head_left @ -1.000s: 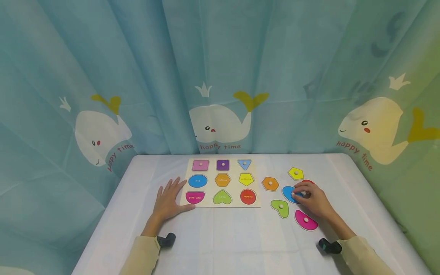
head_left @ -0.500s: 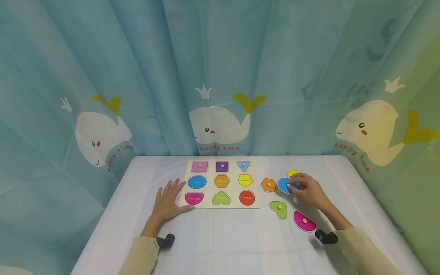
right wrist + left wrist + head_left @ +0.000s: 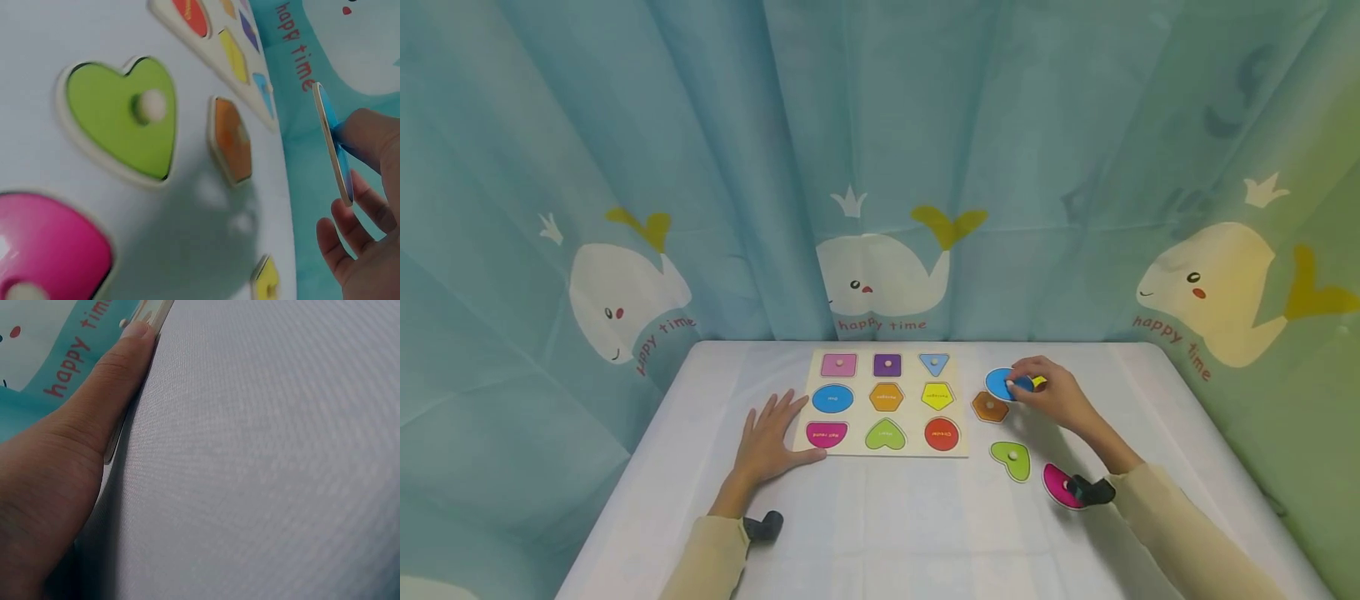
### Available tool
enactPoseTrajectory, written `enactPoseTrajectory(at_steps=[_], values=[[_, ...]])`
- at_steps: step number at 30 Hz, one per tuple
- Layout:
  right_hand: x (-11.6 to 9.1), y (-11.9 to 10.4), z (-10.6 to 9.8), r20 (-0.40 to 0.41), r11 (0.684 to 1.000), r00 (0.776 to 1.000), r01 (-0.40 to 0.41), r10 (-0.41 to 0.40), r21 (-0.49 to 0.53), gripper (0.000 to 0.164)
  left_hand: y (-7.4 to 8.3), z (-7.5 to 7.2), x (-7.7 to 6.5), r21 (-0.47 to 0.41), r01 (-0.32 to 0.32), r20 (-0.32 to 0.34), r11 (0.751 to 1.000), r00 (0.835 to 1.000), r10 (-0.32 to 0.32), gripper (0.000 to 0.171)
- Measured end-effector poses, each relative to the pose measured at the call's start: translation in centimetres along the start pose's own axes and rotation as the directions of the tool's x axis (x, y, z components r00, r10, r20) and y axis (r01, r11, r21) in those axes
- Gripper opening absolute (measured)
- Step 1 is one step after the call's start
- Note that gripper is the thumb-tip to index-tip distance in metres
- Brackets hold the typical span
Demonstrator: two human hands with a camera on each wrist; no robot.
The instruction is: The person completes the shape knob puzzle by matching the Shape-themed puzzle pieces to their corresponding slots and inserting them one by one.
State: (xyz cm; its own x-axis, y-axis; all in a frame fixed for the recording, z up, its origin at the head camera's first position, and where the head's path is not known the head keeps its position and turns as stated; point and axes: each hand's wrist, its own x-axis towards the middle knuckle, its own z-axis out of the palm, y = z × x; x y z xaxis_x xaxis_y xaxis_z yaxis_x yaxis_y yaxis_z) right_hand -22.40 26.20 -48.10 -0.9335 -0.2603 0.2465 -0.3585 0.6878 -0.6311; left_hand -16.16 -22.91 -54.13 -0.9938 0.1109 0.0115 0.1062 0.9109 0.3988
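My right hand [image 3: 1060, 400] pinches the knob of a blue oval puzzle piece [image 3: 997, 383], raised above the table. In the right wrist view the oval piece [image 3: 331, 140] is tilted nearly edge-on, thumb on its knob side. My left hand [image 3: 767, 446] lies with fingers spread at the left edge of a cream shape-puzzle board [image 3: 859, 419]; its thumb [image 3: 115, 372] rests along the board's near edge. Knobbed pink, purple and light blue triangle pieces fill the board's back row. The other spots, including a blue oval one [image 3: 832, 399], show printed shapes.
Right of the board lie an orange hexagon piece [image 3: 990, 408], a green heart piece [image 3: 1017, 469] and a magenta half-round piece [image 3: 1057, 481]. A yellow pentagon piece [image 3: 1040, 381] is mostly hidden behind the right hand. A whale-print curtain [image 3: 880, 167] stands behind the white table [image 3: 880, 517].
My right hand has lifted the blue oval piece off the table and carried it up and leftward, past the orange hexagon. The red piece is now hidden by the hand. My left hand stays put.
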Motion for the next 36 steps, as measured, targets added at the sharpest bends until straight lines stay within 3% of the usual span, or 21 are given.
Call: enactPoseTrajectory(at_steps=[12, 19, 27, 36], values=[[3.3, -3.1, 1.7, -0.01, 0.997, 1.0, 0.03, -0.029, 0.067, 0.014, 0.0, -0.1, -0.1, -0.017, -0.001, -0.01, 1.0, 1.0, 0.001, 0.108], [4.8, -4.4, 3.5, 0.019, 0.993, 1.0, -0.005, 0.002, 0.114, 0.015, 0.0, 0.1, -0.4, -0.023, -0.023, -0.046, 0.999, 0.999, 0.021, 0.108], [6.4, -6.3, 5.6, 0.041, 0.987, 0.999, 0.012, -0.018, 0.159, 0.012, -0.1, 0.1, -0.2, -0.023, -0.006, -0.008, 1.0, 1.0, 0.006, 0.107], [7.8, -8.4, 8.3, 0.059, 0.98, 0.998, 0.01, -0.022, 0.199, 0.011, -0.5, 0.6, -0.2, -0.007, -0.031, -0.054, 1.0, 0.998, 0.03, 0.109]])
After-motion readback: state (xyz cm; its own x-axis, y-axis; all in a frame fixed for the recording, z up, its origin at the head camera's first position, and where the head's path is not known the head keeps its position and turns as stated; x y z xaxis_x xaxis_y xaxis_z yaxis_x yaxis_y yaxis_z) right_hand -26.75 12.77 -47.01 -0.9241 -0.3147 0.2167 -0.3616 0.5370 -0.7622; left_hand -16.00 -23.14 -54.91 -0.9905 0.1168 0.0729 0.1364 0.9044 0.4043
